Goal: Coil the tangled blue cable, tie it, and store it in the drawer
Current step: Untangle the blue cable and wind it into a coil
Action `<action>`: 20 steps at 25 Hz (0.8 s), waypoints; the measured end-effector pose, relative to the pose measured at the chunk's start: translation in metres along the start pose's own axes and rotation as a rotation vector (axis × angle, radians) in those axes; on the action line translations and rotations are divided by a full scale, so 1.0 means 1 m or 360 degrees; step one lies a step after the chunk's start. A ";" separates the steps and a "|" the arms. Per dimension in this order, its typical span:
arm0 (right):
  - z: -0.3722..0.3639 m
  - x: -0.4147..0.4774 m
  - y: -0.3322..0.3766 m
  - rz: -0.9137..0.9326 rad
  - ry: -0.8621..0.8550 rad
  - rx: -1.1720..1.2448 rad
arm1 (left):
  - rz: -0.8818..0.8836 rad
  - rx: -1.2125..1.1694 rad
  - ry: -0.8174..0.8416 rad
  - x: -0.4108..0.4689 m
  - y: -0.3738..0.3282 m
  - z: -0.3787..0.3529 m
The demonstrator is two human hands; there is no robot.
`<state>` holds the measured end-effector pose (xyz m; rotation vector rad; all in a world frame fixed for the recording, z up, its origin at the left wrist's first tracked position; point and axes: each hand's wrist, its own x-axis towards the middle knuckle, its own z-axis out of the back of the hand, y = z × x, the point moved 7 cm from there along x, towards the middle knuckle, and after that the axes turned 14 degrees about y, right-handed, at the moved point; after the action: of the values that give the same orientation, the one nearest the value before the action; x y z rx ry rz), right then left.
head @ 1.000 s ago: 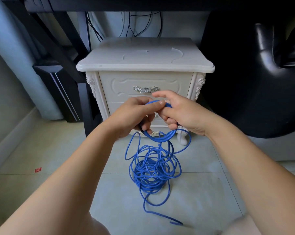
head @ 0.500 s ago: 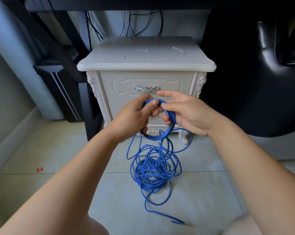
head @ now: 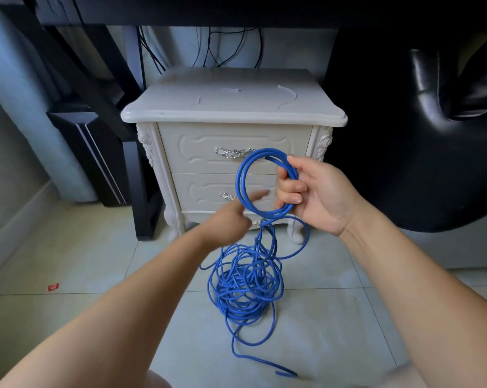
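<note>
the right hand (head: pixel 315 191) was closed around a small round coil of the thin blue cable (head: pixel 243 183), fingers curled through the loops, holding it up in front of the white two-drawer nightstand (head: pixel 231 107). the left hand (head: pixel 231 219) was blurred, open with a finger stretched toward the coil's lower edge, gripping nothing that i could see. most of the cable lay in a tangled heap (head: pixel 245 284) on the pale tiled floor (head: pixel 96 275), one strand rising to the coil and a loose end (head: pixel 287 373) trailing near the person. both drawers looked shut. to do this turn well, i judged the left hand should draw the rising strand slowly, shaking knots free, and lay each loop the same size as those held, without twisting.
</note>
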<state>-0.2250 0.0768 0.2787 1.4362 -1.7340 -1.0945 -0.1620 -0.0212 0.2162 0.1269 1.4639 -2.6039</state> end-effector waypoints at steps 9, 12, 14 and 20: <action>0.048 -0.014 0.007 -0.0136 -0.0491 -0.0724 | 0.0286 0.0550 -0.0029 0.015 0.022 0.001; 0.067 -0.016 -0.005 -0.0307 -0.0671 -0.1280 | 0.0312 -0.0419 -0.0071 0.007 0.025 0.010; 0.065 -0.013 -0.018 -0.0433 -0.0625 -0.1516 | 0.0313 -0.0952 -0.0029 0.003 0.023 0.008; 0.047 -0.003 -0.039 -0.0532 -0.0592 -0.1847 | 0.0055 -0.0949 -0.0039 -0.007 -0.005 0.008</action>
<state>-0.2470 0.0864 0.2226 0.7702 -0.7055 -2.1439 -0.1557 -0.0243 0.2255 0.0471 2.1216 -2.0206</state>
